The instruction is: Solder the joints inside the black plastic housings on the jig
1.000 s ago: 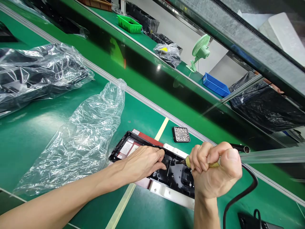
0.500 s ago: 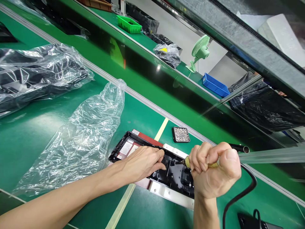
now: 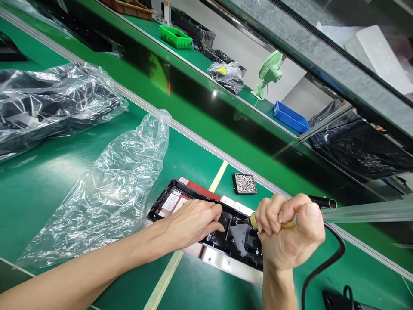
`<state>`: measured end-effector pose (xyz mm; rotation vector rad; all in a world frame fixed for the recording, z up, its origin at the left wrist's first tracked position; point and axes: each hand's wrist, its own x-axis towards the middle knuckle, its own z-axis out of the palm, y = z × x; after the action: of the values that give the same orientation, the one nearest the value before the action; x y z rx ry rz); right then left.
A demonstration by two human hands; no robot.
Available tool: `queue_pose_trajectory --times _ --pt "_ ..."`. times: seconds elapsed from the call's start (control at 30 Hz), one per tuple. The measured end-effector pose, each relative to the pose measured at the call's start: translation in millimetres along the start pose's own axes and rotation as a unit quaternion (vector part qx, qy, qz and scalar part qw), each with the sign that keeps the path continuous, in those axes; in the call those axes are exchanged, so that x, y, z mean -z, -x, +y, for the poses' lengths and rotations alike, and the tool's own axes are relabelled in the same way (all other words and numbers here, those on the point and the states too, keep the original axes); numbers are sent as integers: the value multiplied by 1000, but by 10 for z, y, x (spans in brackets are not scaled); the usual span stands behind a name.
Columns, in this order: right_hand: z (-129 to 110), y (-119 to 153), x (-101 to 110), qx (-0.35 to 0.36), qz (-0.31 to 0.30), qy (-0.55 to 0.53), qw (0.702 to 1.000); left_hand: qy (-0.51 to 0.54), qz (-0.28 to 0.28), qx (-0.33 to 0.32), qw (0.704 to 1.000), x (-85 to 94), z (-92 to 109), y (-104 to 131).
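Observation:
A long black plastic housing (image 3: 237, 239) lies tilted across the bench, its inside facing up with posts and ribs showing. My left hand (image 3: 201, 217) rests over its middle, fingers curled and thumb bent inward; what the fingertips hold, if anything, is hidden. My right hand (image 3: 290, 230) is wrapped around the yellow handle of a soldering iron (image 3: 253, 220), thumb on top. The iron's thin tip points left into the housing, close to my left fingertips. White blocks (image 3: 232, 263) and a reddish board (image 3: 201, 188) lie under the housing.
A small black tray (image 3: 245, 184) of tiny metal pieces stands beyond the housing. A crumpled clear plastic bag (image 3: 106, 185) and bagged black parts (image 3: 58, 103) lie left. A black cable (image 3: 335, 254) loops at right near a dark tube (image 3: 325, 202). A metal rail (image 3: 200, 140) crosses behind.
Both hands and the soldering iron keep almost the same pose over the housing. The whole view has shifted very slightly.

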<state>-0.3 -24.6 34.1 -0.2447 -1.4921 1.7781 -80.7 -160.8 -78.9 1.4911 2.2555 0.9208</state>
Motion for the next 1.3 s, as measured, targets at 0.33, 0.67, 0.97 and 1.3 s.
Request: queue_pose_trajectory --times 0.33,0.67,0.97,1.3 --pt "-14 -8 35 -8 -24 -13 1000 -16 -6 -4 1000 32 30 0" --pt "-16 1 49 9 -22 -1 1000 -19 -12 -3 1000 69 45 -9" --pt "-16 20 71 13 -30 9 999 -25 -17 -2 1000 49 33 3" --pt "-78 -103 287 -30 -214 -45 975 -22 -27 4 999 83 59 -4"
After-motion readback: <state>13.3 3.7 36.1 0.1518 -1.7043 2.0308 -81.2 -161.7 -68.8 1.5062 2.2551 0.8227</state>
